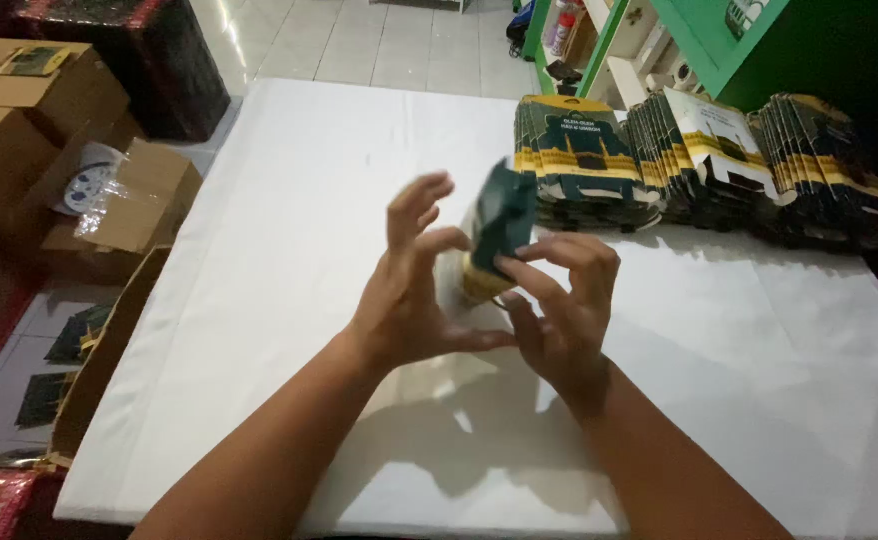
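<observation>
1. Left hand (411, 300) — fingers spread, palm against a small dark green box (499, 225).
2. Right hand (559, 300) pinches the box's near edge, above the white table (289, 220).
3. Flat box stacks (699, 160) lie far right.

Both bare forearms reach forward from the lower edge of the view and converge over the middle of the surface. The left hand (409, 300) is raised, palm turned inward, fingers spread and curled, thumb pointing toward the other hand. The right hand (559, 310) faces it, fingers bent, fingertips (507, 265) pinched together.
</observation>
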